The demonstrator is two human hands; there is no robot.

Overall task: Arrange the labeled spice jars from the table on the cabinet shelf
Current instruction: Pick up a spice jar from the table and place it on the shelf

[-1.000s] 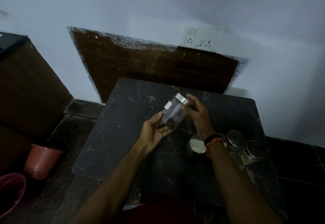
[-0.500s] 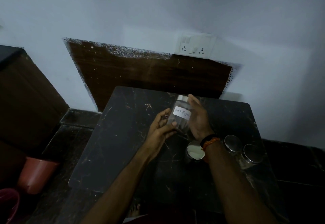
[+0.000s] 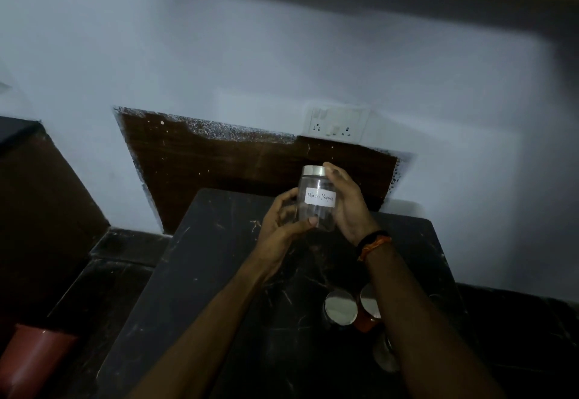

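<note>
In the head view, both hands are holding a clear jar (image 3: 317,201) upright at the centre of the frame, above the far edge of the dark counter (image 3: 200,289). The left hand (image 3: 279,232) is curling its fingers (image 3: 289,196) round the jar's left side, thumb lying across its base. The right hand (image 3: 347,207) is wrapping the right side, fingertips touching the metal lid (image 3: 313,170). A white label (image 3: 320,198) reading "Black Pepper" is facing the camera. Lower right, metal-lidded jars (image 3: 341,307) are standing on the counter, partly hidden by the right forearm.
</note>
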